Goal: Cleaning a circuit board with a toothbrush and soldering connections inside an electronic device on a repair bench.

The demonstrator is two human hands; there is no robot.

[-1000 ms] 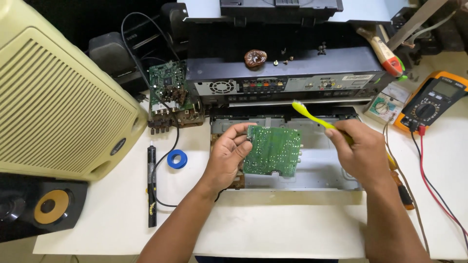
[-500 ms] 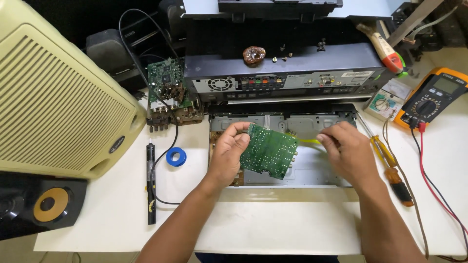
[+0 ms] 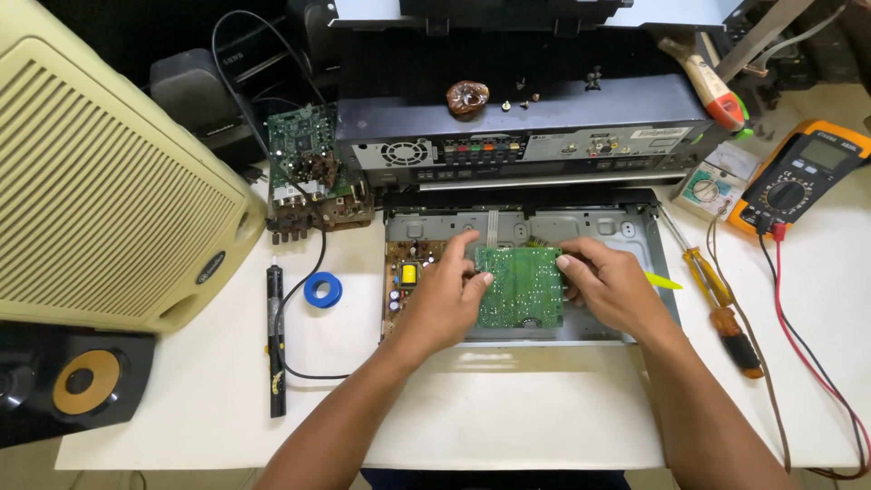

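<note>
- A cream speaker cabinet (image 3: 100, 181) with a slatted grille fills the upper left of the frame; below it sits a black speaker (image 3: 73, 381) with a gold cone.
- Left of centre, a black soldering iron (image 3: 275, 345) lies on the white table (image 3: 508, 426), near a blue roll of tape (image 3: 321, 289), with a loose green board (image 3: 304, 168) above.
- At centre, the left hand (image 3: 445, 299) grips the left edge of a green circuit board (image 3: 519, 287), held over the open metal chassis (image 3: 635, 227).
- The right hand (image 3: 612, 290) closes on the board's right edge; a yellow-green tool tip (image 3: 665, 282) shows just beside it.
- Right of centre lies an orange-handled screwdriver (image 3: 717, 304); at the upper right edge sits an orange multimeter (image 3: 798, 177).
</note>
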